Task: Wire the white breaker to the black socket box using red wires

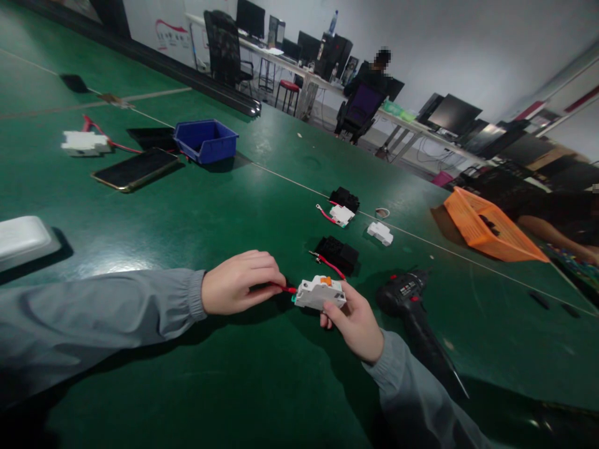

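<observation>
In my right hand (358, 321) is a white circuit breaker (318, 294) with an orange switch lever, held above the green table. My left hand (246, 284) pinches a red wire (289, 289) that meets the breaker's left end. Whether the wire is fixed in the terminal I cannot tell. Just beyond the breaker lies a black block-shaped part (336, 252), with a second red wire (331, 264) with a metal lug beside it. Farther off, a white breaker with a red wire (342, 215) sits against another black part (345, 198).
A black power drill (412, 299) lies right of my right hand. Farther right stands an orange basket (496, 231), near another person's arm (556, 234). A white module (380, 233), a blue bin (206, 142), a phone (138, 169) and a white case (25, 240) are on the table (187, 405).
</observation>
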`<state>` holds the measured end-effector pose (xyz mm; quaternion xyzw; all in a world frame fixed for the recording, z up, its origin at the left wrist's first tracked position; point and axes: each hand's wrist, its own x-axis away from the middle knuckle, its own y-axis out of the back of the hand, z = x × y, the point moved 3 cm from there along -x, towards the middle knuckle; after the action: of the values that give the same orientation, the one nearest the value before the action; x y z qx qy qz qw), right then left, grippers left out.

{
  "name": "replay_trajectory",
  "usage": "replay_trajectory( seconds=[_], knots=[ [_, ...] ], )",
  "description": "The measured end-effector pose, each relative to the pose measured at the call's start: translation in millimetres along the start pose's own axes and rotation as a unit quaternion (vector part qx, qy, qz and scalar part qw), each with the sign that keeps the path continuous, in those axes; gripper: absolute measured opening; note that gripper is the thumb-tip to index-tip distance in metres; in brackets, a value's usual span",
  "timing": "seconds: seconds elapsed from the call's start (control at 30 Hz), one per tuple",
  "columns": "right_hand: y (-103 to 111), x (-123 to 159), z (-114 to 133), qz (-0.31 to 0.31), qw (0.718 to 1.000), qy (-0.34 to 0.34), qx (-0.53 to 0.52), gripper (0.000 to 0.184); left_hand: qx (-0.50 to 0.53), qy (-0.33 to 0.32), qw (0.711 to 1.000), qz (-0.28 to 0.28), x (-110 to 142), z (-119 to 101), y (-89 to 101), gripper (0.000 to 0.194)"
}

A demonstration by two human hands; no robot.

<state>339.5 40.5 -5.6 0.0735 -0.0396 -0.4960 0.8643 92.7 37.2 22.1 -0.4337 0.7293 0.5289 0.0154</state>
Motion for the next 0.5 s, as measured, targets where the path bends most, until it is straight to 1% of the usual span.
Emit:
replay_trajectory(
  seconds=[0.23,0.3,0.4,0.5],
  knots=[
    [-3,5,3,-0.001,0.994,0.051,0.096,0.022,-0.007,0.018,1.0,0.008,0,3,-2.2,0.015],
    [-3,5,7,-0.013,0.984,0.08,0.156,0.022,-0.013,0.025,1.0,0.013,0,4,-2.6,0.016],
    [-5,6,14,-0.024,0.961,0.132,0.243,0.022,-0.027,0.036,0.999,0.024,0,5,-3.3,0.016],
    [-10,7,19,0.001,0.944,0.166,0.284,0.024,-0.045,0.046,0.997,0.044,0,6,-4.5,0.015]
  ],
)
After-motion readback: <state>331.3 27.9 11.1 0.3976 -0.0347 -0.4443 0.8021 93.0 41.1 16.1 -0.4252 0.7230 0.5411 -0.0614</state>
